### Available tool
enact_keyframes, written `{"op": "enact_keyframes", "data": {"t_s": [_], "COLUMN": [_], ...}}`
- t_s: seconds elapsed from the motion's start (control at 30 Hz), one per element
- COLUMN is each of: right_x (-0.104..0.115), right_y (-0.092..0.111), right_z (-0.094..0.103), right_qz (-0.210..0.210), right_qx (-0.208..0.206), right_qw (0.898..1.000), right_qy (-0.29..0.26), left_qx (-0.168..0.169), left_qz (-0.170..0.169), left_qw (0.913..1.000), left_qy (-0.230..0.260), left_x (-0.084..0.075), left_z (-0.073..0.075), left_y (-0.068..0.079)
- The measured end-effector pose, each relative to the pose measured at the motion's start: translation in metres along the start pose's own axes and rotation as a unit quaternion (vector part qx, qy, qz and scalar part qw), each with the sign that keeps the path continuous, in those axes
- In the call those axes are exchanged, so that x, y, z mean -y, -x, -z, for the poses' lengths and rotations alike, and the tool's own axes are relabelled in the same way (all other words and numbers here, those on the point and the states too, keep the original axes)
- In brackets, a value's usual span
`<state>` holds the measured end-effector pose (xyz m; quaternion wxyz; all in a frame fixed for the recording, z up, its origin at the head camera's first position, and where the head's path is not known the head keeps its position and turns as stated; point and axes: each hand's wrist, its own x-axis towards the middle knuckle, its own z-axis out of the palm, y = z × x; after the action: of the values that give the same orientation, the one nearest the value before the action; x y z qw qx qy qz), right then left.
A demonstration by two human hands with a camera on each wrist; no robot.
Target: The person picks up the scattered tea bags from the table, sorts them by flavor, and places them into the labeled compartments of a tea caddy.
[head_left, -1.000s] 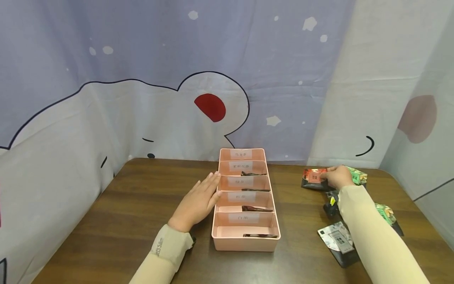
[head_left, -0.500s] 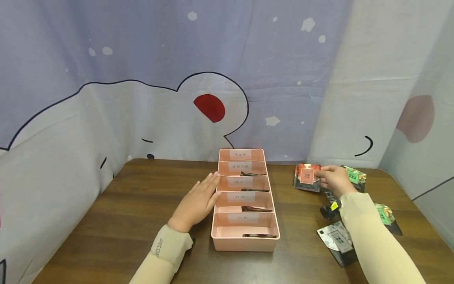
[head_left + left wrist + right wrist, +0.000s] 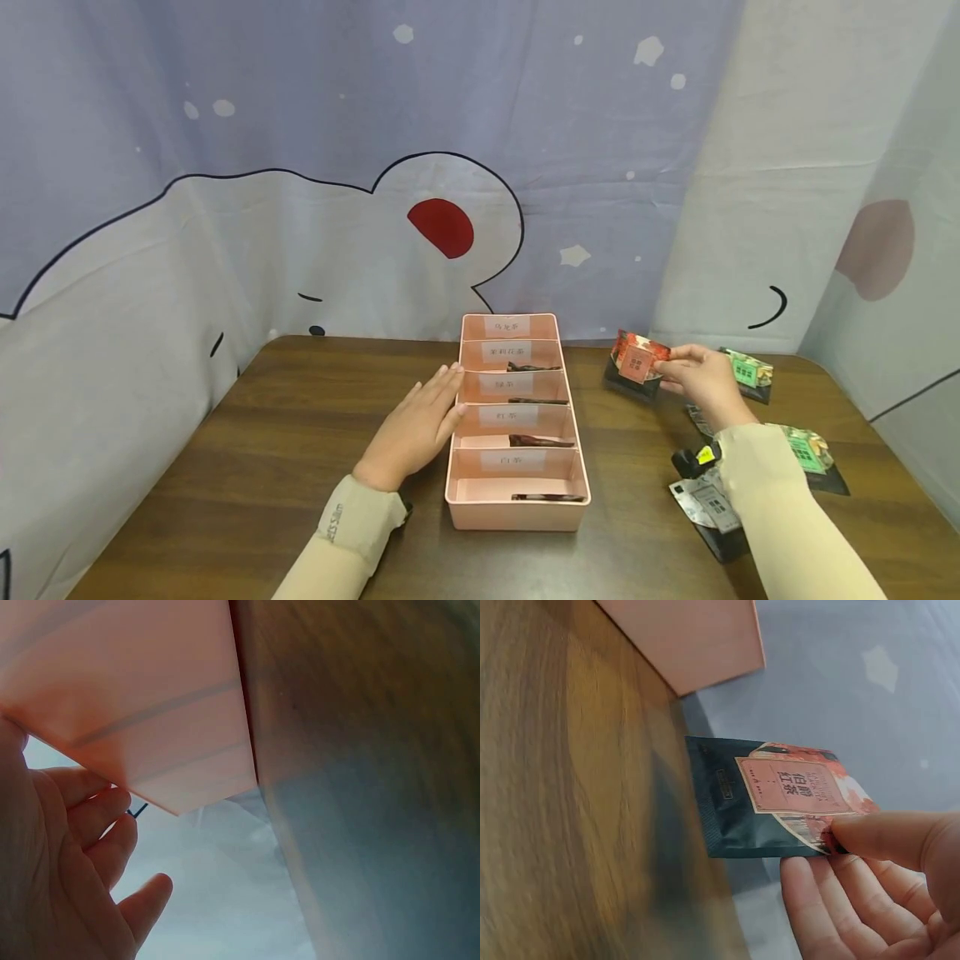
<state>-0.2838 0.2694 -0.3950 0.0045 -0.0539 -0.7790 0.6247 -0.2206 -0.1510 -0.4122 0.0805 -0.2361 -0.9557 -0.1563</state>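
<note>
My right hand [image 3: 705,382] pinches a red and black tea sachet [image 3: 634,365] by its edge, thumb on the printed face. In the right wrist view the sachet [image 3: 772,799] is tilted and held above the wooden table. My left hand [image 3: 414,429] lies with straight fingers along the left side of a long pink divided box [image 3: 517,517]. The left wrist view shows its fingertips right at the rim of the box [image 3: 172,705]. Labelled compartments run front to back, and dark sachets [image 3: 542,441] stand in several of them.
To the right lie a green and black sachet [image 3: 750,373] at the back, another green sachet [image 3: 812,457] nearer, and a white and black sachet [image 3: 711,508]. A patterned sachet [image 3: 699,419] is partly covered by the right arm. A printed curtain [image 3: 337,250] hangs behind the table [image 3: 300,417].
My right hand has lifted the red sachet from the table and moved it left toward the box, tilting it. The left hand has stayed at the box's side.
</note>
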Motion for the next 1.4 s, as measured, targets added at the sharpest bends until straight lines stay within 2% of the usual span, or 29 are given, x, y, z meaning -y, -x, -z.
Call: {"op": "enact_keyframes", "data": {"t_s": [0.23, 0.47, 1.0, 1.4], "right_x": [0.005, 0.013, 0.036, 0.046], "right_y": [0.012, 0.024, 0.056, 0.079], "right_z": [-0.014, -0.028, -0.041, -0.054], "right_qz": [0.072, 0.129, 0.174, 0.206], "right_qx": [-0.040, -0.072, -0.052, -0.012], "right_qw": [0.996, 0.989, 0.983, 0.974], "right_qy": [0.043, 0.017, -0.010, -0.095], "left_qx": [-0.003, -0.003, -0.004, -0.011], "left_qz": [-0.005, -0.001, -0.001, -0.001], "left_qw": [1.0000, 1.0000, 1.0000, 0.9998], "left_qy": [0.001, -0.004, -0.007, -0.018], "left_x": [0.000, -0.001, 0.000, 0.001], "left_z": [0.001, 0.001, -0.001, -0.004], "left_y": [-0.001, -0.001, -0.003, -0.001]}}
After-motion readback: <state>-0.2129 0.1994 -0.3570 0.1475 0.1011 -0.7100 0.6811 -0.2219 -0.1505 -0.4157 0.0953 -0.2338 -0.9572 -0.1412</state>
